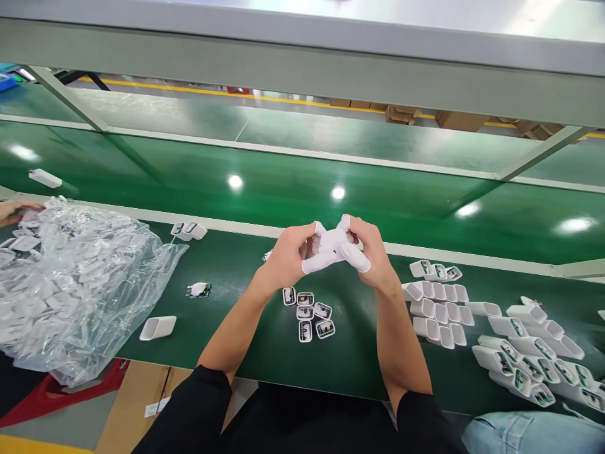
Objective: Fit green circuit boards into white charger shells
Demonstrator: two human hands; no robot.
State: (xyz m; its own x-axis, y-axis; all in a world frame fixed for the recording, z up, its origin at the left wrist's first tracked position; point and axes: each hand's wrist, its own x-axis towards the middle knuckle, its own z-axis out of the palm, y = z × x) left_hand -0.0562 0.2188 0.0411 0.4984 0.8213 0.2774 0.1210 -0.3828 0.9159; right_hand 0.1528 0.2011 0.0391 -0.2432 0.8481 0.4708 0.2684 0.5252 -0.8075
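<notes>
Above the green work surface, my left hand (287, 257) and my right hand (372, 253) are both closed on a small white plastic charger housing (333, 238). White finger covers sit on several of my fingertips, and they hide much of the housing. Below my hands, several open white housings (305, 299) with circuit parts inside stand in a loose group. Partly behind my left wrist lies a small white part (268, 255). Further left are a circuit board with a white plug piece (198, 289) and a white housing lying on its side (159, 328).
At left, a clear plastic bag (155, 265) holds many white parts, and another person's hand (17, 211) reaches into it. Rows of white housings (437, 310) and more housings with boards (534, 359) cover the right side. A metal shelf frame (302, 75) crosses above.
</notes>
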